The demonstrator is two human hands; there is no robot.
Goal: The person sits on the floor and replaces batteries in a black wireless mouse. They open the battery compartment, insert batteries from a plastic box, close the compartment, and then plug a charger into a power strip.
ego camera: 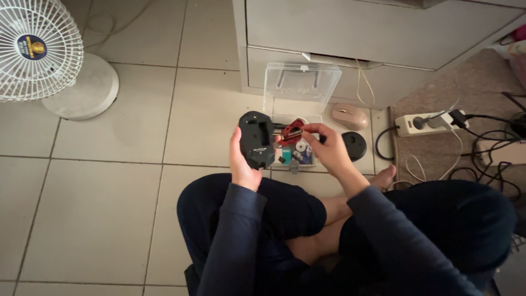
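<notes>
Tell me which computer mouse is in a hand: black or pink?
The black mouse, underside up, held in the left hand. The pink mouse lies on the tile floor by the cabinet, untouched.

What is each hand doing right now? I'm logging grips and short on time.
Left hand: closed around the black computer mouse, underside up.
Right hand: fingers pinching the small red tool.

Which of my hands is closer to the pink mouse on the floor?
Right. Your right hand, holding a small red tool, is just below and left of the pink mouse. Your left hand, holding the black mouse, is farther left.
</notes>
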